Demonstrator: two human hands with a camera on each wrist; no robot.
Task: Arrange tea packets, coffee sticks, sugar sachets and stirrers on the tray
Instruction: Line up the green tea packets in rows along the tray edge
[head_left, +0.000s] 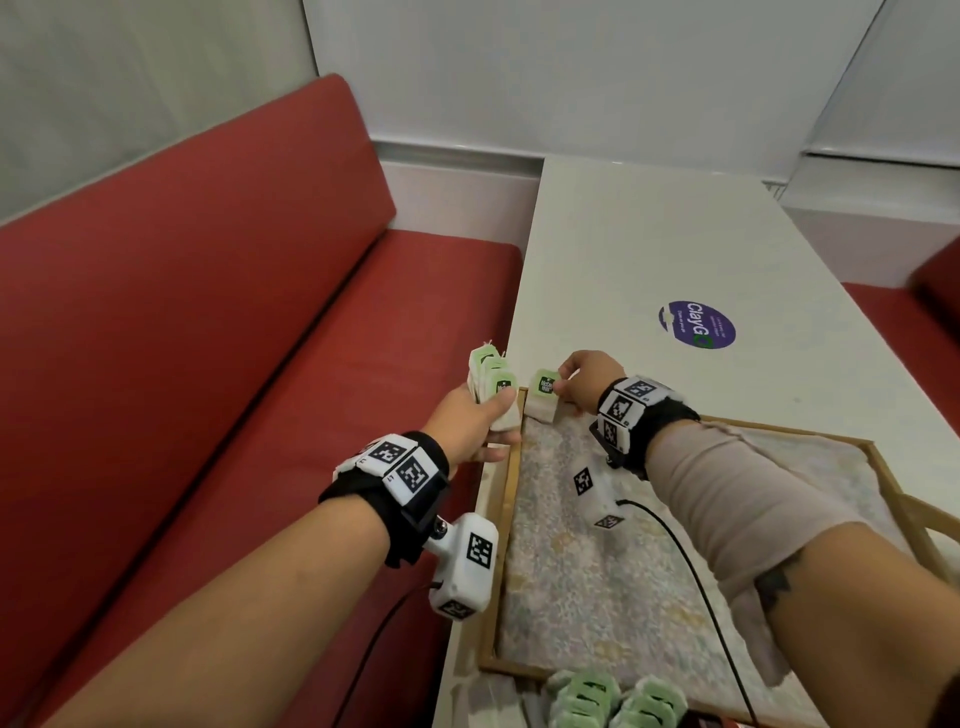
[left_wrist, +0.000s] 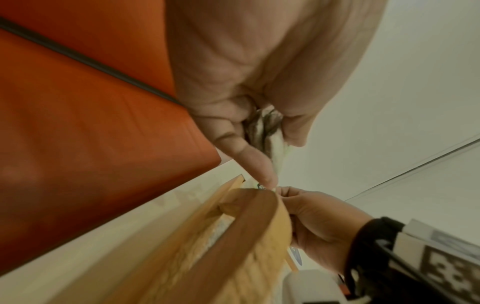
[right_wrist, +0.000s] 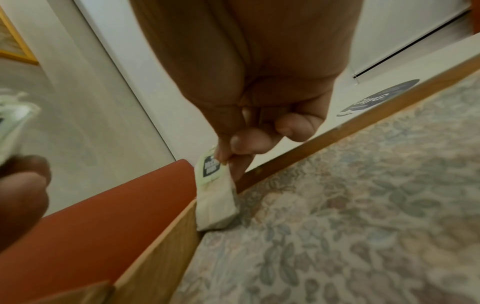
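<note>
R hand (head_left: 582, 382) thumb + fingertips pinch one tea packet (head_left: 544, 396), its lower end touching the floor of the tray (head_left: 506, 499) in the far-left corner. L hand (head_left: 475, 423), just outside that corner over the tray's left rim, fingers curled round a stack of tea packets (head_left: 493, 387). More green packets (head_left: 615, 699) by tray's near rim.

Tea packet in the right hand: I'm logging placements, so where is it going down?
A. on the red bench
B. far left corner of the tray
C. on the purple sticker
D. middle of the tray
B: the right hand pinches the tea packet, whose lower end touches the floral liner in the tray corner.
</note>
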